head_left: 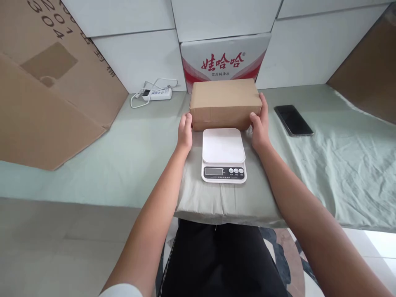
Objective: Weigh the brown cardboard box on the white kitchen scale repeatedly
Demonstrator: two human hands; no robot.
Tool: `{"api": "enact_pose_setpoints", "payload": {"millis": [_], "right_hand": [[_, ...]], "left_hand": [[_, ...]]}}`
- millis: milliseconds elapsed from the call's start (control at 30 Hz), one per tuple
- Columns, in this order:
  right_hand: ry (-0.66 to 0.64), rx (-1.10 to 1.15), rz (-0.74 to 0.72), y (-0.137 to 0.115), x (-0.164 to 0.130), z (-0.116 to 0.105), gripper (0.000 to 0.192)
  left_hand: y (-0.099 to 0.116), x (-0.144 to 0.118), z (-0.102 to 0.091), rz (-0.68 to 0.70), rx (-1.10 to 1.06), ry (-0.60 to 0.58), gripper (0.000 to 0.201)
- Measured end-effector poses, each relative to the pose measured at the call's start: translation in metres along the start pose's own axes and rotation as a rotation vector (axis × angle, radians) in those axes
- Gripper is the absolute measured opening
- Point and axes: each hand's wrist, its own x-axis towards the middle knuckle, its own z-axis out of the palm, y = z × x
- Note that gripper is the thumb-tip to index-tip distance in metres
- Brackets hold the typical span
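Observation:
A closed brown cardboard box (225,95) is held between my two hands, just behind the kitchen scale. My left hand (185,132) grips its left end near the lower front corner. At the right end, my right hand (260,123) has its thumb on the front face and fingers along the side. The white digital kitchen scale (223,146) lies in front of the box with a bare platform; its dark panel with a display and buttons faces me. Whether the box rests on the cloth or is slightly raised, I cannot tell.
A black phone (293,120) lies right of the box. A white power strip with a cable (157,94) sits at the back left. Behind stands a red and white carton (224,57). Large cardboard (52,111) leans at left. Green cloth (139,161) covers the table.

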Motion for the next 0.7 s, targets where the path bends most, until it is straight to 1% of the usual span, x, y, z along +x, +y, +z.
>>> {"api": "enact_pose_setpoints", "payload": {"millis": [100, 233, 300, 333, 400, 467, 533, 567, 633, 700], "right_hand": [[0.020, -0.007, 0.000, 0.003, 0.000, -0.001, 0.096], [0.019, -0.018, 0.002, 0.007, -0.001, 0.002, 0.097], [0.017, -0.003, 0.023, 0.009, 0.001, 0.002, 0.096], [0.035, 0.013, 0.046, 0.010, 0.002, -0.001, 0.094], [0.131, 0.051, 0.112, 0.013, 0.006, -0.011, 0.089], [0.276, 0.084, 0.173, 0.016, 0.011, -0.028, 0.082], [0.400, 0.105, 0.212, 0.019, 0.014, -0.045, 0.078], [0.434, 0.107, 0.225, 0.020, 0.015, -0.050, 0.077], [0.456, 0.088, 0.237, 0.023, 0.015, -0.054, 0.075], [0.441, 0.057, 0.223, 0.023, 0.012, -0.049, 0.073]], "left_hand": [[0.000, -0.005, 0.000, -0.020, 0.025, 0.005, 0.082], [-0.007, -0.007, 0.001, -0.038, 0.058, 0.029, 0.084], [-0.010, -0.003, -0.003, -0.022, 0.076, 0.042, 0.085], [-0.011, 0.000, -0.008, 0.006, 0.087, 0.066, 0.086], [-0.013, 0.010, -0.024, 0.082, 0.110, 0.155, 0.085], [-0.013, 0.021, -0.045, 0.127, 0.119, 0.249, 0.083], [-0.012, 0.029, -0.062, 0.090, 0.111, 0.270, 0.082], [-0.012, 0.031, -0.067, 0.062, 0.099, 0.271, 0.083], [-0.010, 0.030, -0.067, 0.018, 0.061, 0.283, 0.087], [-0.008, 0.026, -0.057, -0.009, 0.016, 0.300, 0.087]]}}
